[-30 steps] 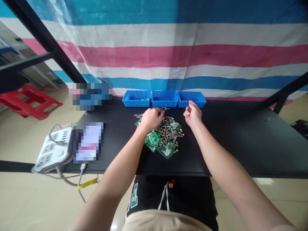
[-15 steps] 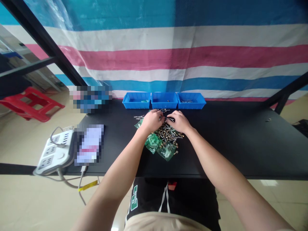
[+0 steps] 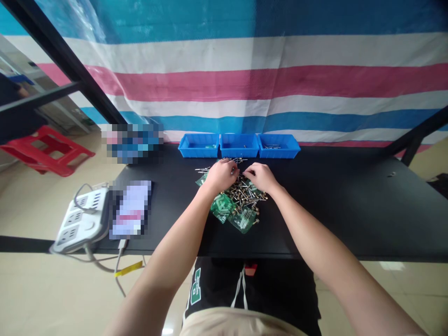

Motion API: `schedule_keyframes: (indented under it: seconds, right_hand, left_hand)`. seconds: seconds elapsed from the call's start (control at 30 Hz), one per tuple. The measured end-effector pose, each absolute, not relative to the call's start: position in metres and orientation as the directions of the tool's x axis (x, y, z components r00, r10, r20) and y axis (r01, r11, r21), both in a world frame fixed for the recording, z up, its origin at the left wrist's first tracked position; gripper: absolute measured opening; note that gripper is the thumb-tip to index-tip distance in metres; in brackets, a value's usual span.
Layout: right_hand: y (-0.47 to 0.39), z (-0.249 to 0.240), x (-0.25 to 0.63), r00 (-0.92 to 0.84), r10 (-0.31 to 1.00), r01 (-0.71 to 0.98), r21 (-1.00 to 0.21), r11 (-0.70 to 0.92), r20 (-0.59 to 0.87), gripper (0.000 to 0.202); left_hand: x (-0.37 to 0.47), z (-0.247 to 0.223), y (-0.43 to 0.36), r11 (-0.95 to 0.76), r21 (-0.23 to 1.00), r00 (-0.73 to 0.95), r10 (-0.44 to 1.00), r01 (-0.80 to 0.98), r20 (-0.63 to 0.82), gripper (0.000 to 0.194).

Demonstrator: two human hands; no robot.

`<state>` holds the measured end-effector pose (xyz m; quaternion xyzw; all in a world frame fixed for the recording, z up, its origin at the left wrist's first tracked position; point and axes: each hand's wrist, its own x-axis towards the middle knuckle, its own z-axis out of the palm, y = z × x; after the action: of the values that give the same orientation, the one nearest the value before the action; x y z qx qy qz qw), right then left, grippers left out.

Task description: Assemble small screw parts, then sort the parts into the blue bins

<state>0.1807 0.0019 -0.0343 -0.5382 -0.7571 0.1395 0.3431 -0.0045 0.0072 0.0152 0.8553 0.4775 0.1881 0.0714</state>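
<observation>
My left hand (image 3: 221, 175) is closed above the top left of a pile of small metal pieces (image 3: 244, 192), which have thin silvery shanks and brownish heads. A shiny bit of metal shows between its fingers. Close by on the right, my right hand (image 3: 262, 176) has thumb and fingers pinched together at the pile's upper edge; what they hold is too small to make out. Green plastic bags (image 3: 223, 206) with pale pieces inside lie against the pile's near side. Another clear green bag (image 3: 243, 219) with thin pieces in it sits in front.
Behind my hands stand three blue bins: the left bin (image 3: 199, 152), the middle bin (image 3: 239, 152) and the right bin (image 3: 279, 153) with a few thin metal pieces. A power strip (image 3: 82, 219) and a blurred-out flat object (image 3: 131, 210) are at the table's left. A red stool (image 3: 49, 151) stands beyond.
My right hand's fingers have drawn closer together, and the dark thin-shanked piece by their tips no longer shows. The left hand has hardly moved.
</observation>
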Motion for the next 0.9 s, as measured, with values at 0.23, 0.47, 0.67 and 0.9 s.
schedule_keyframes:
  seconds: [0.23, 0.47, 0.67, 0.9]
  right_hand:
    - [0.001, -0.031, 0.18, -0.169, 0.884, 0.657, -0.619, 0.431, 0.436, 0.017]
    - [-0.008, -0.015, 0.176, -0.029, 0.86, 0.613, -0.67, 0.418, 0.509, 0.015]
    - [-0.019, -0.006, 0.165, 0.093, 0.895, 0.372, -0.849, 0.375, 0.436, 0.009]
    - [-0.022, -0.004, 0.16, 0.109, 0.896, 0.295, -0.875, 0.384, 0.43, 0.017]
  left_hand:
    - [-0.004, 0.016, 0.007, -0.543, 0.295, 0.488, 0.838, 0.786, 0.242, 0.022]
    - [-0.002, 0.015, 0.005, -0.576, 0.378, 0.492, 0.817, 0.725, 0.3, 0.028]
    - [0.001, 0.014, 0.003, -0.685, 0.35, 0.567, 0.727, 0.639, 0.388, 0.029]
    - [0.0, 0.013, 0.005, -0.712, 0.324, 0.616, 0.702, 0.623, 0.358, 0.027]
